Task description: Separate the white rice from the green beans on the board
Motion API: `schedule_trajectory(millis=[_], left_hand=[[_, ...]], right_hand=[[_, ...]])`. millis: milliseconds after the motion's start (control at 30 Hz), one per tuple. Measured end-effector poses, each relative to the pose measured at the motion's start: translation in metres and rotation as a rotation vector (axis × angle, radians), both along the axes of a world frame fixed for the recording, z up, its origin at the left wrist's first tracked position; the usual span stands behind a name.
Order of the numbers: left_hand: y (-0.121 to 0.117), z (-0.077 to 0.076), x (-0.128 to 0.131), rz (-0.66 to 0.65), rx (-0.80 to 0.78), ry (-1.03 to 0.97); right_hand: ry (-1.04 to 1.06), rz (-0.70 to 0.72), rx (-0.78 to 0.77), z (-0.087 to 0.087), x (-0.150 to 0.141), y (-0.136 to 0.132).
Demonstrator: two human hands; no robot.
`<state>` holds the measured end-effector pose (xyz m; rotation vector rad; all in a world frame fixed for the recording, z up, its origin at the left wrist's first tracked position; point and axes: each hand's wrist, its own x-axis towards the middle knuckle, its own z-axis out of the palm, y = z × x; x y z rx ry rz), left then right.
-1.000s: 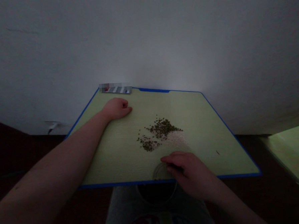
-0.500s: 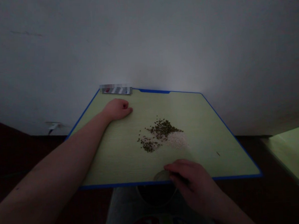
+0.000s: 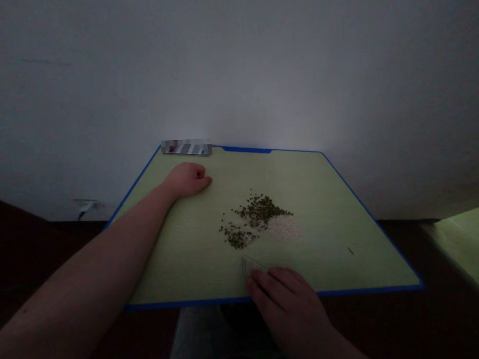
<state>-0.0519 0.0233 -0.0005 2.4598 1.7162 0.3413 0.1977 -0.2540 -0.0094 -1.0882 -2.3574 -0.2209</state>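
My left hand [image 3: 188, 179] rests on the tabletop in a loose fist, with nothing showing in its fingers. At the near edge, my right hand [image 3: 288, 300] is closed on a clear plastic protractor [image 3: 249, 264], whose marked corner pokes out past the fingertips. The protractor lies close to the tabletop, just short of the grains. Dark green beans, which look like mung beans [image 3: 261, 208], are spread in the middle of the table. White rice-like grains [image 3: 286, 228] form a patch to their right, and the two mix at the left.
The pale tabletop [image 3: 316, 186] has a blue rim and stands against a wall. A flat blurred item [image 3: 186, 148] lies at the far left corner. A small dark sliver [image 3: 351, 251] is at the right. Below the near edge a dark round container [image 3: 238, 314] partly shows.
My right hand has moved forward and left from the near edge, bringing the protractor onto the tabletop nearer the grains. My left hand has stayed in place.
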Motion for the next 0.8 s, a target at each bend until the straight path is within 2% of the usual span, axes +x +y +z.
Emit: schedule_trajectory(millis=[167, 433, 633, 800], left_hand=[[0.0, 0.0, 0.0, 0.005, 0.006, -0.01], [0.001, -0.001, 0.0, 0.005, 0.017, -0.035], [0.001, -0.002, -0.001, 0.019, 0.002, -0.04], [0.002, -0.002, -0.002, -0.005, 0.003, -0.042]], right_hand=[[-0.033, -0.085, -0.019, -0.006, 0.004, 0.006], [-0.105, -0.187, -0.031, -0.005, 0.029, 0.005], [-0.038, -0.1, -0.025, -0.004, 0.017, 0.002], [-0.019, -0.045, -0.045, -0.005, -0.001, 0.011]])
